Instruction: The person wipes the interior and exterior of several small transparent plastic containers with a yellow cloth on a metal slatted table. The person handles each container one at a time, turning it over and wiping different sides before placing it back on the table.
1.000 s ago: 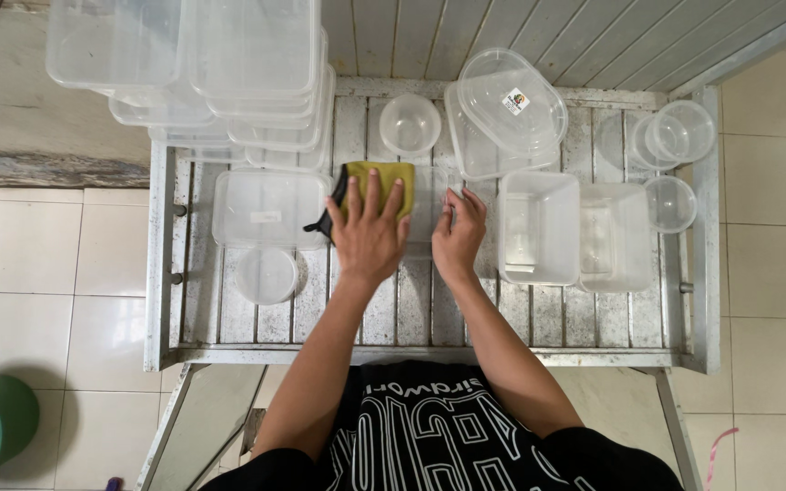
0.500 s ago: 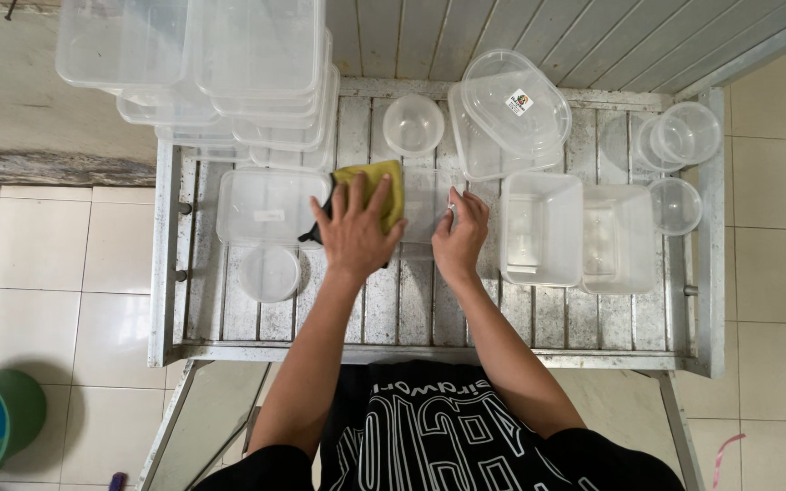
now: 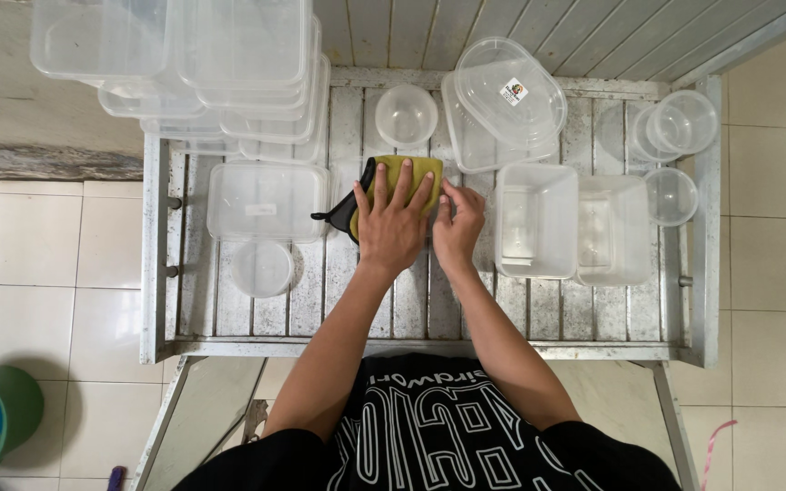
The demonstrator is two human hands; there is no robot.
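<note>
On slatted table (image 3: 429,314), two hands, left hand (image 3: 391,227), right hand (image 3: 458,227), one yellow cloth (image 3: 399,170)

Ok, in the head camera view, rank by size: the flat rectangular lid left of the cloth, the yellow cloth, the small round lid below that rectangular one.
1. rectangular lid
2. yellow cloth, partly covered by the left hand, so unsure
3. round lid

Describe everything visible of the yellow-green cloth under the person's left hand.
The yellow-green cloth looks like soft microfibre, with a black edge or backing showing at its left corner. It lies flat, somewhat bunched, on a clear plastic lid that is barely visible on the slatted metal table, just below a small round clear bowl. The left hand presses on it with fingers spread, covering its lower half. The right hand sits beside it, fingertips at the cloth's right edge.
</note>
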